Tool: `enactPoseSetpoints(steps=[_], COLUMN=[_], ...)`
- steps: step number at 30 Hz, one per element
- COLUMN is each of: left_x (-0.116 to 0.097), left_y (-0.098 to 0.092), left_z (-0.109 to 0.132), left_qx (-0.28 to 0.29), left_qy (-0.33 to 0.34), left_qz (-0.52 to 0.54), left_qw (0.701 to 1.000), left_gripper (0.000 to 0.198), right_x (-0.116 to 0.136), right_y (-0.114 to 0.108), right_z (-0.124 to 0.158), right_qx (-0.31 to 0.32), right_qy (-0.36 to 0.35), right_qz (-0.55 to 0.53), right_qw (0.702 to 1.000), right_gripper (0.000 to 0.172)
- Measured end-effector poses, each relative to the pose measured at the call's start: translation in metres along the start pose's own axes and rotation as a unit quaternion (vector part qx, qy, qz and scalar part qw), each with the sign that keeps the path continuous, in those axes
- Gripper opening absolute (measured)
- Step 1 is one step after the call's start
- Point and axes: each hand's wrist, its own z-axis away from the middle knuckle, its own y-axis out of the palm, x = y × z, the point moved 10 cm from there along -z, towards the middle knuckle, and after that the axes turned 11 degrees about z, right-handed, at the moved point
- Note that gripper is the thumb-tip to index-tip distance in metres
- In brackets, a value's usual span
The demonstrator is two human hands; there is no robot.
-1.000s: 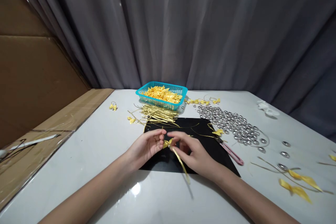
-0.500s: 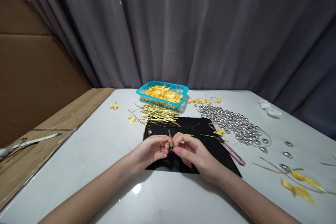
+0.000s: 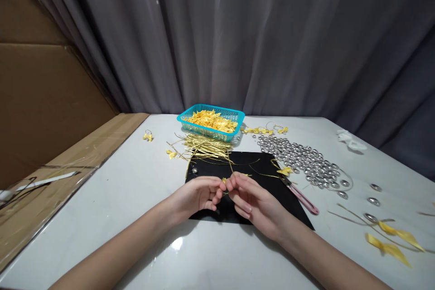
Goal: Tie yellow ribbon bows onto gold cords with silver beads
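Left hand (image 3: 199,194), 1: its upper fingertips are pinching with hardly a gap, gripping a small yellow piece (image 3: 224,181), mostly hidden; its lower fingers are curling loosely.
Right hand (image 3: 256,201), 1: its leading fingertips are pressing together beside the yellow piece, a gold strand (image 3: 231,166) rising from them; its other fingers are bending, slightly spread.
Yellow piece, 1: sitting between the hands, above a black mat (image 3: 272,195).

Clock directions are running from the fingertips.
12 o'clock: gold wires (image 3: 208,146) are lying heaped at the mat's far edge; beyond, a teal basket (image 3: 239,123) is holding yellow bows (image 3: 212,120).
10 o'clock: 1 silver bead (image 3: 195,171) is resting on the mat.
2 o'clock: many silver domes (image 3: 299,158) are spreading over the white table (image 3: 152,253).
3 o'clock: a pink-handled tool (image 3: 304,198) is lying partly on the mat.
4 o'clock: 2 loose ribbons (image 3: 389,250) are lying near thin strands.
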Motion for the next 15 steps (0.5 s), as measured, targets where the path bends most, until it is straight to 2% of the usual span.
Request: enactPoseSetpoints(steps=[7, 15], left_x=[0.001, -0.011], left_y=[-0.003, 0.004], left_z=[0.000, 0.005], left_qx=[0.000, -0.008], left_qy=[-0.002, 0.001], left_qz=[-0.019, -0.072], left_qw=[1.000, 0.997], left_gripper=[0.014, 0.022], right_x=[0.006, 0.005], right_y=[-0.017, -0.026], right_z=[0.001, -0.003], right_qx=[-0.065, -0.066], right_qy=[0.022, 0.031], right_qz=[-0.019, 0.072], right_qw=[0.997, 0.995], right_gripper=[0.031, 0.029])
